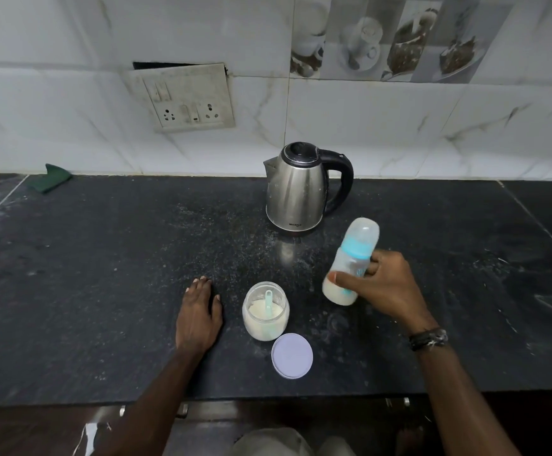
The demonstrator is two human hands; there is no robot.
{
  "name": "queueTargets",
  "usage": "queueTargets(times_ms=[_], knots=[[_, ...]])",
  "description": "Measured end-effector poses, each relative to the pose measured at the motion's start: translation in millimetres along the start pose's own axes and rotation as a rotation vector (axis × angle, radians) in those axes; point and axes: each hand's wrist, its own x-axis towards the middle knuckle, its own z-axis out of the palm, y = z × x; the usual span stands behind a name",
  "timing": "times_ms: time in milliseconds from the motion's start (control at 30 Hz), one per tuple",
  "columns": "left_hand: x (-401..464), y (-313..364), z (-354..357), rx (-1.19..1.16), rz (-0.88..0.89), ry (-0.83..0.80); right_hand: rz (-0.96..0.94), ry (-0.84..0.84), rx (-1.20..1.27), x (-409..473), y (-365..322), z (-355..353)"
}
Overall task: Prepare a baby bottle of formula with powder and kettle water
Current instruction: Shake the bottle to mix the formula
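My right hand (384,291) grips a capped baby bottle (350,258) with a blue collar, tilted to the right, with milky liquid in its lower part. Left of it stands an open glass jar of white powder (265,312) with a pale blue scoop inside. The jar's lilac lid (292,356) lies flat just in front of it. My left hand (199,315) rests palm down on the black counter, left of the jar, holding nothing. A steel kettle (296,189) with a black handle stands behind, lid closed, near the wall.
The black stone counter (103,274) is dusted with spilled powder around the kettle and jar. A green scrub pad (48,178) lies at the back left by the wall. A switch and socket plate (187,100) hangs on the tiled wall. The counter's front edge runs below my forearms.
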Motion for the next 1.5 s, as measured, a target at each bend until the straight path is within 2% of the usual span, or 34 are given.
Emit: queueTargets(times_ms=[133,233,333,433,567,667,767,900,1000,1100,1200,1333,1433,1500], knots=[[0,-1,0,-0.006,0.006,0.003,-0.008,-0.072,0.075,0,3,-1],[0,-1,0,0.001,0.0,-0.007,0.002,-0.024,0.142,1,4,0],[0,-1,-2,-0.004,0.004,0.004,-0.001,-0.104,0.216,-2,4,0],[0,1,-1,-0.001,0.007,-0.002,-0.035,-0.004,0.325,-1,3,-1],[-1,-1,0,0.002,0.01,-0.002,-0.053,-0.06,0.304,-1,-2,0],[0,1,-1,0.007,0.007,-0.006,-0.034,0.038,0.412,1,-3,-1],[-1,0,-1,0.006,0.001,-0.001,-0.019,-0.067,0.347,1,-3,0],[0,1,-1,0.004,-0.001,-0.006,0.007,0.079,0.451,3,2,3],[-1,-1,-2,0.011,0.006,0.003,0.014,-0.012,0.431,1,3,4],[0,0,-1,0.018,0.002,-0.002,0.019,0.068,0.542,3,-2,1],[-1,-1,0,0.02,-0.003,-0.002,0.005,0.005,0.466,4,-4,0],[-1,1,-2,0.011,-0.005,-0.001,0.007,0.071,0.473,7,1,-2],[-2,3,-3,0.012,-0.014,0.005,0.045,-0.009,0.434,7,-2,-3],[-1,3,-3,0.006,-0.008,0.01,-0.003,-0.002,0.432,6,-1,-3]])
